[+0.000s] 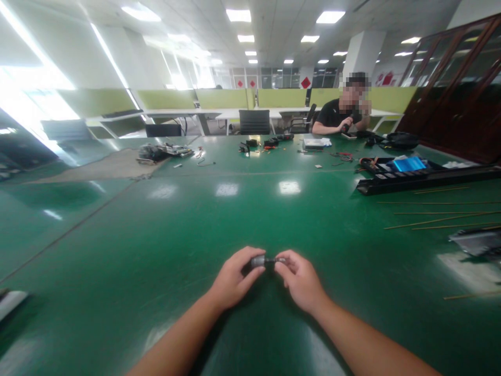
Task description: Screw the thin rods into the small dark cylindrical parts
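My left hand (pixel 239 278) is closed around a small grey metal cylinder with a thin dark shaft (pixel 258 260), holding it between thumb and fingers. The shaft points right, roughly level. At its far end, the thumb and fingers of my right hand (pixel 298 277) pinch the tip. Both hands are just above the near part of the green tabletop (pixel 219 224). The exact kind of the piece cannot be made out, and my fingers cover part of both its ends.
A black tray (pixel 391 184) with a blue packet (pixel 409 164) and thin brass-coloured rods (pixel 442 214) lie to the right. Across the table are dark tools (pixel 270 142), a clear box (pixel 313 144) and a heap of parts (pixel 162 151). A person (pixel 332 117) sits at the far right.
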Motion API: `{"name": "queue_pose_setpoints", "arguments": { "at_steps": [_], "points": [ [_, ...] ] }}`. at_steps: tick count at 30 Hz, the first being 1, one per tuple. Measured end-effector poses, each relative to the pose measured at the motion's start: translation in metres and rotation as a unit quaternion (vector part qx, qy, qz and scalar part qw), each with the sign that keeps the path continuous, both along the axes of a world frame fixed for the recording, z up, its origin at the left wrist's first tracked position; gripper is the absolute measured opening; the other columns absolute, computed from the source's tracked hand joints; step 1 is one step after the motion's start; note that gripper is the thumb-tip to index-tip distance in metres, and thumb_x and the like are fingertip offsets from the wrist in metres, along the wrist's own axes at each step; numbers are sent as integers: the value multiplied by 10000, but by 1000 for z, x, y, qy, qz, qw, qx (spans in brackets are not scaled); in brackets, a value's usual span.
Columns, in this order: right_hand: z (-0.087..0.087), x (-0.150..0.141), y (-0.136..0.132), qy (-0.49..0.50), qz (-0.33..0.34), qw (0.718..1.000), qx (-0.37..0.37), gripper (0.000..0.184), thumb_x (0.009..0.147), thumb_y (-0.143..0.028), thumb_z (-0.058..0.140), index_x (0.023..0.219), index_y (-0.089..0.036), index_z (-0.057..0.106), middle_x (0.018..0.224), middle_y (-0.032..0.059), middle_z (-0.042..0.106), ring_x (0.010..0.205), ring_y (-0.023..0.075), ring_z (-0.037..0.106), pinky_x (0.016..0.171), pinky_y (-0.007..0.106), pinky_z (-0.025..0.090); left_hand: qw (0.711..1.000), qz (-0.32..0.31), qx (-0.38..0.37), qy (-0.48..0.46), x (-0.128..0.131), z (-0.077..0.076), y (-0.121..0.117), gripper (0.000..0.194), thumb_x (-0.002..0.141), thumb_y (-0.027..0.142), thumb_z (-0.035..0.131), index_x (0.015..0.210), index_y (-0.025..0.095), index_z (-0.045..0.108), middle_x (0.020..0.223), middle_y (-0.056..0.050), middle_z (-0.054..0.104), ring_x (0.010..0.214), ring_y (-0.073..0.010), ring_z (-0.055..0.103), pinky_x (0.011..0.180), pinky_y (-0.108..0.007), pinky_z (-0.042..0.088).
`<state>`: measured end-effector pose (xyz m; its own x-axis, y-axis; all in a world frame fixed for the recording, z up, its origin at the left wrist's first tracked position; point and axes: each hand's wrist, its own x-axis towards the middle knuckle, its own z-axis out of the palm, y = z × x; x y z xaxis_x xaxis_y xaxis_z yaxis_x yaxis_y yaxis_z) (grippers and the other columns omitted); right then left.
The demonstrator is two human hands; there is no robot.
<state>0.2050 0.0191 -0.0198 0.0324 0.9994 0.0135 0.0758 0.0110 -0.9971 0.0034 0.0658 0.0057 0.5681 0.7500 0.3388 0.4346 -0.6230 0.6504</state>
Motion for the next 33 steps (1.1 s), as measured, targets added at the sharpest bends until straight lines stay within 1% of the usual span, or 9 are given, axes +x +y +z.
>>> {"name": "queue_pose_setpoints", "arguments": {
  "at_steps": [11,19,26,33],
  "points": [
    [-1,-1,1,15,-1,1000,-3,202,872,-349,601,957,-170,640,777,21,655,515,105,498,480,217,379,1000,3,-4,-8,-2,-4,1,298,920,280,587,1214,235,575,1136,-64,645,1050,-196,602,948,-339,475],
    [-2,0,0,16,-4,1000,0,190,885,-343,592,959,-172,629,735,8,633,524,109,499,489,222,379,1000,3,-1,-26,-1,0,1,271,920,260,583,1190,238,579,1096,-47,642,1004,-183,602,901,-316,474],
    [-1,-1,1,24,-3,1000,-1,194,885,-346,586,956,-168,616,710,0,613,514,109,489,483,222,370,1000,6,-4,-29,-1,2,1,261,923,272,577,1179,225,584,1085,-59,641,992,-191,602,896,-327,470],
    [1,-1,1,40,-3,999,-6,202,891,-353,570,968,-168,594,750,11,632,490,100,481,464,219,365,999,14,-2,-34,-2,1,2,265,923,278,580,1183,230,586,1080,-54,643,983,-186,605,889,-320,470]
  ]
}}
